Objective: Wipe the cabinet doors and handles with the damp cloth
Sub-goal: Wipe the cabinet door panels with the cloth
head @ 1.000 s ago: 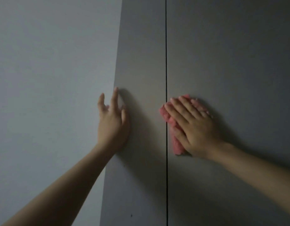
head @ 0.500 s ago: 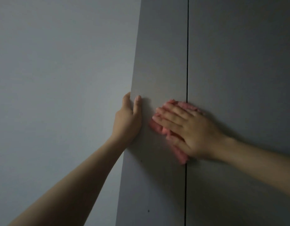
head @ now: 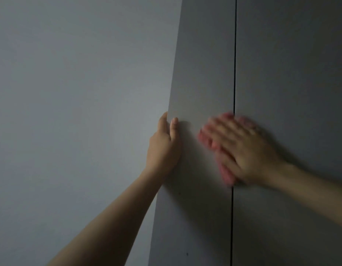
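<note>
Dim light, grey tones throughout. 2 cabinet doors fill the right part of the head view, with a thin dark vertical gap (head: 234,73) between them. The left door (head: 202,64) is the narrower panel as seen here; the right door (head: 293,73) runs off the frame edge. To the left of the left door is a plain pale wall (head: 79,93). No handles can be made out on either door.

Left hand (head: 164,148): curled around the outer left edge of the left door, thumb laid on the door face, fingers going behind the edge and out of sight. It grips the door edge and nothing else. Forearm comes up from the bottom left of the frame.

Right hand (head: 241,150): laid flat with fingers spread and extended, pressing the pink cloth (head: 225,173) against the door surface. Hand and cloth are smeared with motion blur, so fingertip detail is lost. The palm sits over the gap, fingers pointing up and left onto the left door. Forearm enters from the right edge.

Cloth: pink, mostly covered by the right hand, showing past the fingertips at the left and below the heel of the hand, just beside the gap. It lies on the left door's right portion, near the left hand but apart from it.

2 small dark specks on the lower left door.
</note>
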Motion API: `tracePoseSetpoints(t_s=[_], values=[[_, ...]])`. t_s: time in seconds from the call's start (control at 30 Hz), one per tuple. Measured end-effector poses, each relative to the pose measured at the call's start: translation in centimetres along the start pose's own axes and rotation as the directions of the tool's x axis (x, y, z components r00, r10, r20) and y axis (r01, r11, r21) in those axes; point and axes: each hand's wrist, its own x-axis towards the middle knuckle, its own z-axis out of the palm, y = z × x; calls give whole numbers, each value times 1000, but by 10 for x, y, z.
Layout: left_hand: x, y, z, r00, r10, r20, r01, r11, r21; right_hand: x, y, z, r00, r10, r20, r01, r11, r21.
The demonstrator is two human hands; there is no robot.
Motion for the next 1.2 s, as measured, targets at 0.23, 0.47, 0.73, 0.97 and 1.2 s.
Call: tracePoseSetpoints(t_s=[0.23, 0.47, 0.73, 0.97, 1.2], values=[[-4, -11, -3, 989, -132, 68, 134, 990, -38, -5, -59, 12, 985, 149, -91, -144, 988, 60], [-27, -24, -14, 929, -242, 281, 282, 953, -114, -17, -35, 3, 997, 80, 10, -80, 996, 26], [-29, -34, -14, 909, -271, 316, 334, 928, -164, -68, -119, 11, 989, -126, 78, 108, 973, 203], [-66, -51, -18, 890, -278, 362, 359, 916, -180, -51, -99, 5, 997, 63, 48, -69, 991, 118], [-83, -53, -18, 867, -384, 316, 450, 877, -170, -120, -133, 9, 942, -309, 133, 271, 932, 241]])
